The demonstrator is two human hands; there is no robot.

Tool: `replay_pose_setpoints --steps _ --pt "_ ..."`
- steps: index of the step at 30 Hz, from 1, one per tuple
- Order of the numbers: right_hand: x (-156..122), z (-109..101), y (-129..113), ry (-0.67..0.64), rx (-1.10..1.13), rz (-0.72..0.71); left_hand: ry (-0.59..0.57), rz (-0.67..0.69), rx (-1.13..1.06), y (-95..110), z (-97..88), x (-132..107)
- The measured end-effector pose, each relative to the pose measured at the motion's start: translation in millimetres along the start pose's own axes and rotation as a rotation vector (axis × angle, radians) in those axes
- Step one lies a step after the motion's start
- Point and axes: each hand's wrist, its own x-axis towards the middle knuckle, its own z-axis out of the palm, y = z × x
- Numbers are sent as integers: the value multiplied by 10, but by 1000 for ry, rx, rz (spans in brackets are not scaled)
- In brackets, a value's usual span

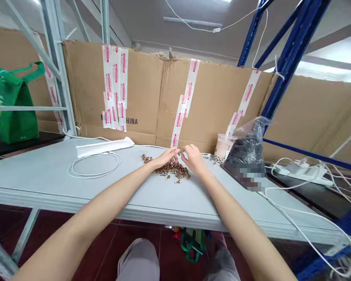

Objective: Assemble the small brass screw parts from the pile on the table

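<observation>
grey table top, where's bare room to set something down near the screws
Bare grey table runs along the front edge, between your forearms, and between the coiled white cable and the brass screw pile. It's crowded at the pile under your left hand and right hand, and rightward by the clear plastic bag of black items and milky cup.

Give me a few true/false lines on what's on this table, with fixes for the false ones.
1. The left hand and right hand are both over the pile of brass-coloured screws. True.
2. The screws sit in a tray. False: they lie loose on the grey folding table.
3. The plastic cup of milk tea stands beside the clear plastic bag of dark items. True.
4. The green bag stands on the table beside the white cable coil. False: it is off the table, to the left past a metal upright.
</observation>
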Motion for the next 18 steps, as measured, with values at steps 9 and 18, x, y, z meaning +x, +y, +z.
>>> replay_pose_setpoints --steps 9,18 --pt "-8 -21 2 27 67 88 68 43 94 70 67 -11" --pt "-16 23 2 -45 19 37 -44 -13 33 -29 13 13"
